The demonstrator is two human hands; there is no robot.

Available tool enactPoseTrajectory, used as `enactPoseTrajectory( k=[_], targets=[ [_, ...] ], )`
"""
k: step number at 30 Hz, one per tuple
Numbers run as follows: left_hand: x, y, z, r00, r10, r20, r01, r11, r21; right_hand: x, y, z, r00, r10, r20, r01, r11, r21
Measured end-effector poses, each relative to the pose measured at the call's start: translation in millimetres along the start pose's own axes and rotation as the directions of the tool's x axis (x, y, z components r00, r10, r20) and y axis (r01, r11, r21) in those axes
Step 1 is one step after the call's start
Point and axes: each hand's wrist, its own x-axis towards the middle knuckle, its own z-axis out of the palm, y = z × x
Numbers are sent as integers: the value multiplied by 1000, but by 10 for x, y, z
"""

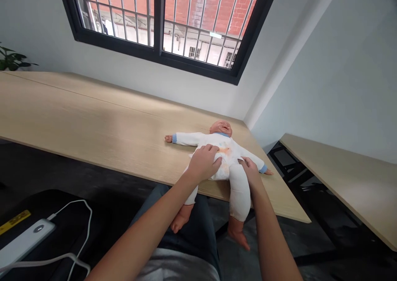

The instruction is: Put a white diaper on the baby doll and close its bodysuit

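Observation:
A baby doll (238, 188) in a white outfit with blue collar and cuffs lies on its back at the front edge of the wooden table (124, 128). Its arms are spread out and its legs hang over the edge. My left hand (204, 162) rests on the doll's waist at the left hip, fingers bent against the white cloth. At the other hip, my right hand (249, 168) has its fingertips tucked against the cloth beside the thigh; part of those fingers is hidden. Orange and faint green marks show on the doll's front.
A second wooden table (344, 177) stands to the right across a gap. At the lower left, a white power strip (26, 239) with cables lies on a dark surface. Behind the table are a wall and a barred window (158, 20). A plant (14, 59) shows at the left.

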Motion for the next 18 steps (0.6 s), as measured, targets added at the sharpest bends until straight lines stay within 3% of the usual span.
enactPoseTrajectory(
  k=[9,18],
  targets=[
    [6,-21,-1,999,-37,17,37,999,-38,-9,-40,-17,1000,23,-19,-24,999,-46],
    [13,-154,42,997,-81,-7,77,970,-232,-17,-83,-58,997,69,-19,-71,991,-113]
  ],
)
